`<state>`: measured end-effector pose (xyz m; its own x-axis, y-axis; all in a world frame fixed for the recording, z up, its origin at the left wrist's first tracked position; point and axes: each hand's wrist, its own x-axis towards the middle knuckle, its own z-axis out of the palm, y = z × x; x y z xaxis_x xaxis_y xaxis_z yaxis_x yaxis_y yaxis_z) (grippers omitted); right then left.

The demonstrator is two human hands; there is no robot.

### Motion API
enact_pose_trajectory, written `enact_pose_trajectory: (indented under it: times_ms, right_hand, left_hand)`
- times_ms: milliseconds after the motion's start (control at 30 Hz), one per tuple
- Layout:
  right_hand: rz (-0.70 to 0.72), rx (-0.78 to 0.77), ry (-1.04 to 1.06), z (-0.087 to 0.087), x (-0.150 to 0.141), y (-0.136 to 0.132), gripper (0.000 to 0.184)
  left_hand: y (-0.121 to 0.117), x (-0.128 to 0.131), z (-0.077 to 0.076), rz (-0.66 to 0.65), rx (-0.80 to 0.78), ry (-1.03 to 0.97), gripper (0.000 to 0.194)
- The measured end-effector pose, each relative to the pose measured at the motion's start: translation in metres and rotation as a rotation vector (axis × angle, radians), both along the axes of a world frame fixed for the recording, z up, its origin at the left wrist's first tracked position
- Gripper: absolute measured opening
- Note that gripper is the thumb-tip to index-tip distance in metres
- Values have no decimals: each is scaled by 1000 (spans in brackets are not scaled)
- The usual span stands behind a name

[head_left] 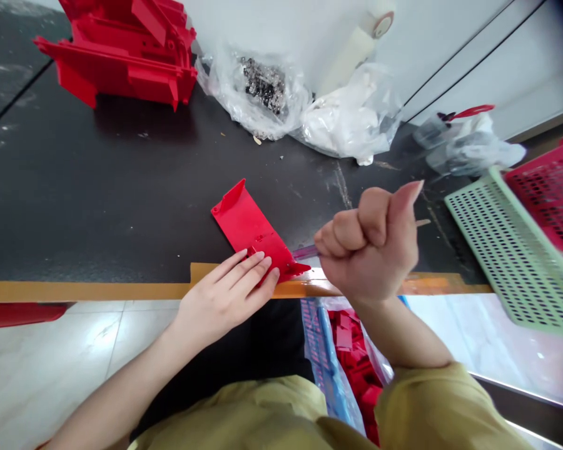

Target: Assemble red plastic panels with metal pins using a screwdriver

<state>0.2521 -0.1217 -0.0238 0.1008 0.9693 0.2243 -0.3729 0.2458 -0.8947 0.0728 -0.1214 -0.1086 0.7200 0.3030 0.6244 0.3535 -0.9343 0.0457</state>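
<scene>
Below the right hand's fingers, beside the person's lap, one blue crate [316, 350] lined with clear film holds many glossy red pieces [344, 337], too jumbled to count. Pale, shiny tiles [84, 350] cover the floor. The black desk [122, 200], scuffed and flecked with crumbs, has a tan strip [136, 291] along its near edge. There, one red plastic part [233, 212], a long panel with upturned ends, lies under the left hand [223, 294], whose fingers are spread loosely flat upon it. The right hand [368, 244] is closed around one slim, translucent purple tool [304, 252], its thumb raised and the tool's visible end at the panel. Right of those fingers stand two perforated plastic baskets, one green [520, 256], one red [553, 194]. Beyond both hands sit two crinkled clear bags, one with small dark bits [265, 84], one with white contents [342, 122]. Farther left of the fingers rest several angular red mouldings [117, 69], before a smooth white wall [300, 28].
</scene>
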Motion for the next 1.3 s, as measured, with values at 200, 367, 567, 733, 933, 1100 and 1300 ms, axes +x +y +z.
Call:
enact_pose_trajectory:
  times_ms: [200, 367, 567, 733, 933, 1100, 1300]
  right_hand:
    - [79, -16, -76, -7, -6, -9, 55]
    - [156, -46, -195, -3, -12, -10, 55]
    - [181, -108, -268, 1, -15, 2, 57]
    - [109, -143, -212, 0, -17, 4, 57]
    - [53, -11, -376, -14, -17, -5, 53]
    - [-38, -15, -163, -8, -1, 0, 57]
    - [41, -56, 10, -2, 2, -5, 57]
  left_hand:
    - [0, 2, 1, 20, -7, -28, 21]
    - [-1, 2, 3, 24, -14, -28, 23]
    - [-1, 3, 2, 32, -29, -25, 25]
    - [-1, 3, 1, 28, -43, -14, 24]
    - [-1, 2, 1, 28, -37, -14, 24]
    - [0, 2, 1, 20, -17, -24, 23]
    - [0, 1, 1, 27, 15, -8, 24]
